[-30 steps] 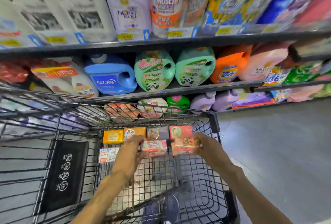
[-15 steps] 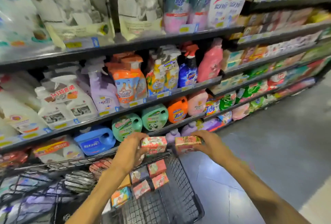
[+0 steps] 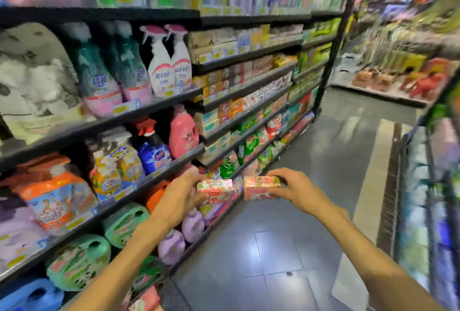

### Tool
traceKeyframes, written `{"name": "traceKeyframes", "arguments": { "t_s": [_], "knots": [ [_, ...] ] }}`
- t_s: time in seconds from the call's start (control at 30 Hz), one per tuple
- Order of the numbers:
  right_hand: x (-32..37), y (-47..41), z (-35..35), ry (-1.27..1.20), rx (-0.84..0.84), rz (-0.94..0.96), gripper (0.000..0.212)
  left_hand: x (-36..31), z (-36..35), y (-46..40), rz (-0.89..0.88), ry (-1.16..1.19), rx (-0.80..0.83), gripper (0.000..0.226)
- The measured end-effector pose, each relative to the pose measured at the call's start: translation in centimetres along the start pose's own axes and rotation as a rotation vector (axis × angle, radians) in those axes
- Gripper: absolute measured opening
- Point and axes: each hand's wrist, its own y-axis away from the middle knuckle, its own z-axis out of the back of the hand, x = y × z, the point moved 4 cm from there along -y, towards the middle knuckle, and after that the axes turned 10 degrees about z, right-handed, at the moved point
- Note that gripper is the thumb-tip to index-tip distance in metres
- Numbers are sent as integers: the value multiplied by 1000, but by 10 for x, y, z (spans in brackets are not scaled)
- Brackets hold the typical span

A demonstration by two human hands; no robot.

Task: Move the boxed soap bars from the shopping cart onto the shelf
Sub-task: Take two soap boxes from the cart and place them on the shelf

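Pink soap boxes (image 3: 215,190) — long axes level — one per hand (image 3: 179,195).

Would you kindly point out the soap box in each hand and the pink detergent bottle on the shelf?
Left-hand soap box (image 3: 215,190): head view, on its front face, beside the gripping fingers.
Right-hand soap box (image 3: 258,189): head view, on its pink front face.
Pink detergent bottle (image 3: 183,134): head view, on the middle of its body.
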Motion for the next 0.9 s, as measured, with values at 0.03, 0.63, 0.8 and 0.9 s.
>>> {"name": "traceKeyframes", "arguments": {
  "t_s": [0.03,0.63,0.8,0.9],
  "knots": [
    [-15,3,16,-4,-19,-16,36,-17,-9,-16,-23,-3,20,40],
    [-303,6,255,-37,-262,-212,30,-278,-188,-279,-281,40,97,39],
    [-372,-25,295,-67,-307,-228,32,-302,-232,-369,-330,25,103,37],
    [-416,-58,323,-18,-327,-223,32,-316,-255,-430,-342,51,84,33]
  ]
}}
